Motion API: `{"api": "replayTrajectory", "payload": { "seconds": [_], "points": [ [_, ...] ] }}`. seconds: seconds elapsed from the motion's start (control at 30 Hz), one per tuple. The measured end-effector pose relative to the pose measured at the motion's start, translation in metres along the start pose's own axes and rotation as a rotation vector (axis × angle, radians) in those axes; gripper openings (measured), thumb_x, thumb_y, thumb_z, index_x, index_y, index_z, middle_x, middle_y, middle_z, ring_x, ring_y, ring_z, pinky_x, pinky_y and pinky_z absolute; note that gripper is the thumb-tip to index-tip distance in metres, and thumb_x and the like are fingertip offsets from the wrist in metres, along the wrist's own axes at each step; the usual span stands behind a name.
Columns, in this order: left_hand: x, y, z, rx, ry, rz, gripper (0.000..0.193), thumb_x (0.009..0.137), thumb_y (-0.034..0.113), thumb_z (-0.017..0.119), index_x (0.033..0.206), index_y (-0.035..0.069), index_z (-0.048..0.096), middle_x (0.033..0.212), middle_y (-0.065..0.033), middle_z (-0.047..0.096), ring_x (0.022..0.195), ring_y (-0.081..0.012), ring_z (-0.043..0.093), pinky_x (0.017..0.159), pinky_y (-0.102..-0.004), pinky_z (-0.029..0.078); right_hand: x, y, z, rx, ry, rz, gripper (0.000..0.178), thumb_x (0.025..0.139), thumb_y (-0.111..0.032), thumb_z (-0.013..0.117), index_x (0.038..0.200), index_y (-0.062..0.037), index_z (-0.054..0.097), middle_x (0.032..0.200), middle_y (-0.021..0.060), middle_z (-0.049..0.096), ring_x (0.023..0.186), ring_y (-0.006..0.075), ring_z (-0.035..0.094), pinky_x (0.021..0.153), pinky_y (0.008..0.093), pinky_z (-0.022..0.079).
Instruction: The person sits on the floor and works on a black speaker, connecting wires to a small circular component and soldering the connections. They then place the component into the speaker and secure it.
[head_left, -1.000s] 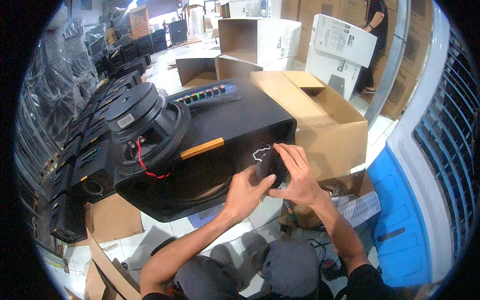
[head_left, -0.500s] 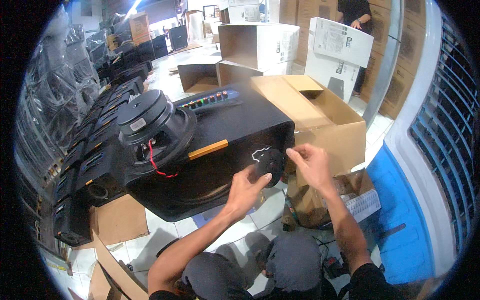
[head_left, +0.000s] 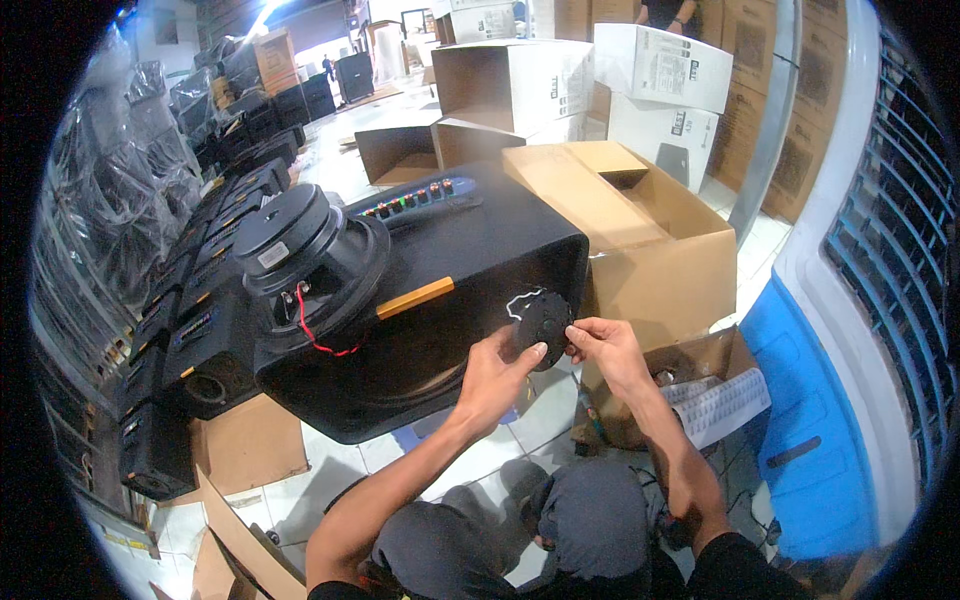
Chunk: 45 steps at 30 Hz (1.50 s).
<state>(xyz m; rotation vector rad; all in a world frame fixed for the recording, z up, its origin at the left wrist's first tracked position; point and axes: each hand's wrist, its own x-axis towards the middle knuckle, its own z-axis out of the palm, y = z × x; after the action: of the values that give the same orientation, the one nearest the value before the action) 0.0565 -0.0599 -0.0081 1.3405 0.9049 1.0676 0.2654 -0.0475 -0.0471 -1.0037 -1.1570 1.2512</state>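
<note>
A round black tweeter (head_left: 545, 316) with a pale wire loop at its upper left is in front of the right end of a black speaker cabinet (head_left: 500, 232). My left hand (head_left: 489, 384) grips its lower left, thumb flat on the face. At its right edge the fingers of my right hand (head_left: 612, 354) are pinched together and touch the rim; whether something small is between them I cannot make out. On the cabinet's top rests a large black woofer (head_left: 288, 232), magnet up, with a red wire (head_left: 306, 325) hanging from it. A yellow-orange strip (head_left: 416, 298) lies along the cabinet's edge.
Beside the cabinet stands an open brown carton (head_left: 665, 290); a lower box (head_left: 655, 400) with a printed white sheet (head_left: 722, 405) is nearer me. Blue plastic (head_left: 805, 420) and a grille (head_left: 895, 240) flank the right. Several speaker cabinets (head_left: 155, 440) line the left. Another person (head_left: 665, 15) stands behind white cartons.
My right hand has come down and left onto the tweeter's right edge. The tweeter's face now shows more fully. The person at the back is now mostly behind the cartons.
</note>
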Motion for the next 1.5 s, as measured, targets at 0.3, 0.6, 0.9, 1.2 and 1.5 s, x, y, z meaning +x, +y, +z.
{"api": "replayTrajectory", "payload": {
  "seconds": [0.3, 0.6, 0.9, 1.2, 1.5],
  "points": [
    [0.000, 0.001, -0.001, -0.018, -0.008, 0.010, 0.037, 0.092, 0.011, 0.069, 0.121, -0.010, 0.061, 0.110, -0.0128, 0.070, 0.098, -0.0147, 0.063, 0.088, -0.0303, 0.050, 0.004, 0.017, -0.004, 0.229, -0.020, -0.012, 0.019, 0.099, -0.014, 0.064, 0.105, 0.0038, 0.070, 0.091, 0.0077, 0.071, 0.077, 0.0151, 0.065, 0.070, 0.0311, 0.052],
    [0.001, 0.000, -0.001, 0.013, -0.007, 0.017, 0.036, 0.093, 0.013, 0.068, 0.121, -0.009, 0.061, 0.106, -0.0117, 0.070, 0.094, -0.0142, 0.063, 0.084, -0.0306, 0.050, 0.002, 0.024, -0.003, 0.262, -0.094, -0.067, 0.019, 0.100, -0.014, 0.064, 0.107, 0.0036, 0.070, 0.096, 0.0072, 0.071, 0.080, 0.0137, 0.065, 0.071, 0.0299, 0.053],
    [0.004, -0.003, -0.001, -0.049, -0.013, 0.038, 0.035, 0.094, 0.015, 0.068, 0.119, -0.008, 0.062, 0.103, -0.0101, 0.070, 0.091, -0.0126, 0.061, 0.080, -0.0298, 0.050, 0.009, 0.038, 0.000, 0.556, -0.107, 0.027, 0.022, 0.099, -0.016, 0.064, 0.110, 0.0026, 0.070, 0.104, 0.0072, 0.072, 0.093, 0.0158, 0.066, 0.086, 0.0329, 0.053],
    [0.005, 0.000, 0.000, -0.082, -0.005, 0.023, 0.034, 0.095, 0.014, 0.067, 0.122, -0.007, 0.061, 0.110, -0.0101, 0.069, 0.094, -0.0131, 0.061, 0.083, -0.0304, 0.050, 0.009, 0.041, 0.002, 0.587, -0.027, 0.013, 0.020, 0.100, -0.015, 0.062, 0.108, 0.0030, 0.068, 0.102, 0.0062, 0.069, 0.093, 0.0138, 0.063, 0.087, 0.0308, 0.050],
    [0.005, 0.000, -0.006, -0.170, -0.049, -0.048, 0.038, 0.097, 0.013, 0.064, 0.129, -0.006, 0.057, 0.120, -0.0103, 0.066, 0.108, -0.0169, 0.060, 0.095, -0.0331, 0.049, 0.007, 0.032, 0.003, 0.465, -0.161, -0.083, 0.017, 0.099, -0.016, 0.065, 0.103, -0.0003, 0.068, 0.092, 0.0021, 0.065, 0.084, 0.0120, 0.058, 0.078, 0.0286, 0.048]
  ]
}}
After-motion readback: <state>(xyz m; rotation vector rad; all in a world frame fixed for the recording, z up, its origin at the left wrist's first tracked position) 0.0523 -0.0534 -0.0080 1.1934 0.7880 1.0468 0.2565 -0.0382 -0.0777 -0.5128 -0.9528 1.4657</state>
